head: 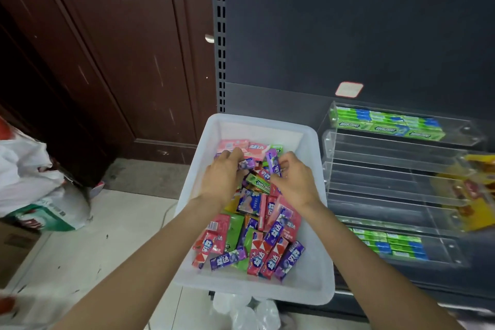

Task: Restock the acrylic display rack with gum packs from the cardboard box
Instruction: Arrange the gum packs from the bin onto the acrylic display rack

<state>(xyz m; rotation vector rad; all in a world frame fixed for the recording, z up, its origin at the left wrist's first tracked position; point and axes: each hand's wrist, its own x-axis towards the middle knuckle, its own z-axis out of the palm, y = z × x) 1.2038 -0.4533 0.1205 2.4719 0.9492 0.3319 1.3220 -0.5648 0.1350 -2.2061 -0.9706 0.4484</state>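
A white plastic bin [316, 249] holds a heap of gum packs [257, 238] in pink, purple and green. Both my hands reach into its far half. My left hand [222, 177] curls its fingers round a small purple pack [247, 163]. My right hand [294, 179] pinches an upright purple pack [274, 161]. To the right stands the clear acrylic display rack [396, 169]. Green gum packs [388, 126] fill its top tier and more green packs [388, 244] lie in the bottom tier. The middle tiers hold nothing.
A dark shelving back panel [348, 29] rises behind the rack. Yellow-red packets [471, 190] sit at the rack's right end. A brown wooden door [107, 48] is at the left, with white bags [34, 185] and a cardboard box [16, 246] on the tiled floor.
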